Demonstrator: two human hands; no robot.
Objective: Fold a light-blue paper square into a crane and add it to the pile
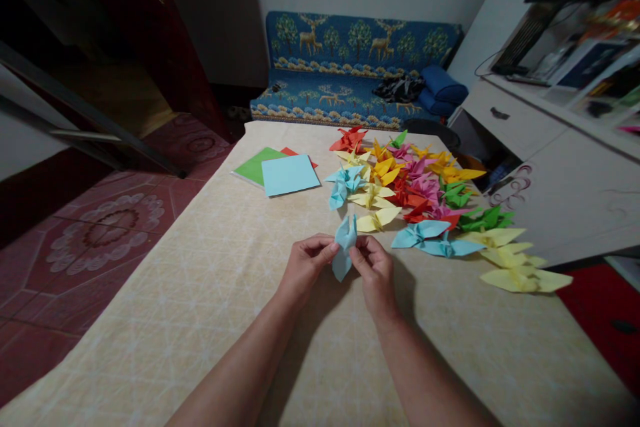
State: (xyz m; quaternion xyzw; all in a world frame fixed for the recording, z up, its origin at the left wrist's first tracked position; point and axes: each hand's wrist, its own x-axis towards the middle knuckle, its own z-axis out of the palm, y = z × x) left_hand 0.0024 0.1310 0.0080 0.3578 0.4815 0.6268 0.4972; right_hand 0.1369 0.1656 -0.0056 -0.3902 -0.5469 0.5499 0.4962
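Note:
A light blue origami crane (344,255) is held upright above the table between both hands. My left hand (311,261) pinches its left side with thumb and fingers. On the other side, my right hand (373,267) grips it the same way, thumb toward me. Just beyond the hands lie folded paper cranes: a pale yellow crane (379,219), a light blue crane (419,234) and several others in red, orange, pink and green. Left of these rest square paper sheets, a light blue stack (291,175) overlapping a green stack (257,167) and a red sheet (305,157).
A cream patterned cloth covers the table (200,300). Behind it stands a blue sofa (330,90) with deer and trees. To the right is a white cabinet (565,180); at left, a metal frame (90,136) stands on red tiled floor near a dark red door (155,33).

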